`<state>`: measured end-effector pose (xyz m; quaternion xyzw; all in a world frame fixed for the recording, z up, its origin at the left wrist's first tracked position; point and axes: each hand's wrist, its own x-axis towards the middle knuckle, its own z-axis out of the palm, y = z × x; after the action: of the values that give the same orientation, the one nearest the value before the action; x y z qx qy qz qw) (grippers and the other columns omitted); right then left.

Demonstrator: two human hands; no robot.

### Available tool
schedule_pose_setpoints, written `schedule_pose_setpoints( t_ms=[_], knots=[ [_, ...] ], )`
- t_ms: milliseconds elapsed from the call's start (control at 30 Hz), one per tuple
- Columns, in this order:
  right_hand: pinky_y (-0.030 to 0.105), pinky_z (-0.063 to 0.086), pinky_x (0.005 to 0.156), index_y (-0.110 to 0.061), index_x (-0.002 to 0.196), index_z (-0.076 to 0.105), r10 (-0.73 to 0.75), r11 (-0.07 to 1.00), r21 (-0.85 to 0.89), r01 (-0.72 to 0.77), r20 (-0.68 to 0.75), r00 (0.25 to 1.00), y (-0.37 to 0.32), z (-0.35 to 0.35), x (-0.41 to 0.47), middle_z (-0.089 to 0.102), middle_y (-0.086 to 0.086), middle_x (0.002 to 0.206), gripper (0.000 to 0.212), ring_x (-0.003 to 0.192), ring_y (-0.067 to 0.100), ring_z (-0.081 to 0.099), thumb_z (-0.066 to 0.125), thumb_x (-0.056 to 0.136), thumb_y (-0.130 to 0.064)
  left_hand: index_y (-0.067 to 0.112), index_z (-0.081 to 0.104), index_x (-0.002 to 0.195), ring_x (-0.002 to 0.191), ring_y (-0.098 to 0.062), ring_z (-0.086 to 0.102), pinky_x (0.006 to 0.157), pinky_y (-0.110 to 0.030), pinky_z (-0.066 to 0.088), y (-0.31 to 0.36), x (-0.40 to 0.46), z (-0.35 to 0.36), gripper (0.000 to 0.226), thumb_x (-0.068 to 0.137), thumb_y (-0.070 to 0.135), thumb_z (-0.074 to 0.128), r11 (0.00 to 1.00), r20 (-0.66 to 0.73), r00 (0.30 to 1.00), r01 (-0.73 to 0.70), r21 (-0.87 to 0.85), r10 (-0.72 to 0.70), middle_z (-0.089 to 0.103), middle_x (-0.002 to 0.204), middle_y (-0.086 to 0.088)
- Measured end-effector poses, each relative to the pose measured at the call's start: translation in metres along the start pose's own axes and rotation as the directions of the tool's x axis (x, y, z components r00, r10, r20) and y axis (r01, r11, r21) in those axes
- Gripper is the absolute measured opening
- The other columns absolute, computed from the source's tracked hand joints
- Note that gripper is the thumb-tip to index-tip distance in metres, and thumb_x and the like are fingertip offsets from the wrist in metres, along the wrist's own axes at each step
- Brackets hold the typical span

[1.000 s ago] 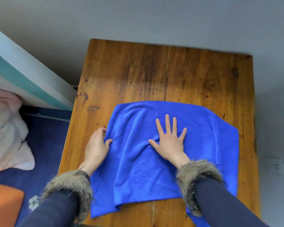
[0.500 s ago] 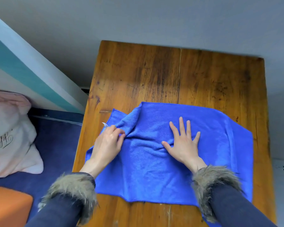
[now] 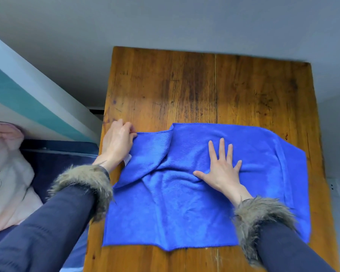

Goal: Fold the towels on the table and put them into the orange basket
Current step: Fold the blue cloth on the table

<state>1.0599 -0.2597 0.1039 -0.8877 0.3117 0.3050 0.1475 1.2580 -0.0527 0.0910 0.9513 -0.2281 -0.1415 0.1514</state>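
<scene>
While right hand [image 3: 222, 169] presses blue towel [image 3: 185, 203], left hand [image 3: 117, 142] pinches its corner.

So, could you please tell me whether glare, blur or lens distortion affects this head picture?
Head view: a soft sheen on the brown wooden table; wide-angle bending splays its edges; the blue microfibre towel and both hands look reasonably sharp, without heavy shadows.

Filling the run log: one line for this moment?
left hand: pinches towel corner | right hand: flat on towel | table
</scene>
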Motion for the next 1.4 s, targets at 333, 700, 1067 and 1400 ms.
schedule_pose_setpoints(
  t_ms=[333, 700, 1067, 1400],
  knots=[
    [0.066, -0.001, 0.107, -0.032, 0.149, -0.003, -0.019, 0.999, 0.023, 0.023, -0.165, 0.986, -0.027, 0.000, 0.006, -0.026, 0.000, 0.154, 0.084, 0.141, 0.025, -0.025, 0.040, 0.085, -0.066, 0.004, 0.052, 0.119, 0.100, -0.042, 0.049, 0.076, -0.051, 0.046, -0.003, -0.004, -0.008, 0.032, 0.088, 0.014, 0.048, 0.992, -0.211, 0.972, -0.085, 0.095, 0.103, 0.049, 0.119, -0.023],
    [0.072, -0.003, 0.104, -0.036, 0.146, -0.011, -0.067, 0.997, -0.061, 0.056, -0.199, 0.978, -0.035, 0.011, 0.025, -0.028, -0.001, 0.153, 0.096, 0.140, 0.027, -0.028, 0.030, 0.073, -0.082, 0.030, 0.035, 0.141, 0.142, -0.030, 0.016, 0.110, -0.062, 0.006, -0.012, -0.061, 0.057, 0.053, 0.091, 0.047, 0.032, 0.918, 0.040, 0.950, -0.308, 0.250, 0.309, 0.023, 0.154, -0.006],
    [0.069, -0.007, 0.105, -0.035, 0.148, -0.004, -0.112, 0.993, -0.045, 0.105, -0.228, 0.967, -0.044, -0.001, 0.033, -0.024, -0.003, 0.155, 0.087, 0.141, 0.023, -0.025, 0.030, 0.079, -0.077, 0.029, 0.036, 0.141, 0.142, -0.032, 0.016, 0.108, -0.064, -0.001, -0.020, -0.041, 0.037, 0.053, 0.091, 0.046, 0.030, 0.896, 0.029, 0.946, -0.317, 0.311, 0.324, 0.026, 0.153, -0.007],
    [0.065, 0.006, 0.109, -0.028, 0.146, 0.026, -0.214, 0.977, -0.057, 0.207, -0.280, 0.936, -0.032, 0.069, -0.029, 0.012, 0.002, 0.158, 0.067, 0.144, 0.022, 0.001, 0.029, 0.086, -0.057, 0.031, 0.027, 0.144, 0.143, -0.026, 0.015, 0.113, -0.055, 0.008, -0.022, -0.102, 0.061, 0.053, 0.093, 0.044, 0.030, 0.920, 0.070, 0.955, -0.295, 0.257, 0.287, 0.023, 0.154, -0.004]
  ],
)
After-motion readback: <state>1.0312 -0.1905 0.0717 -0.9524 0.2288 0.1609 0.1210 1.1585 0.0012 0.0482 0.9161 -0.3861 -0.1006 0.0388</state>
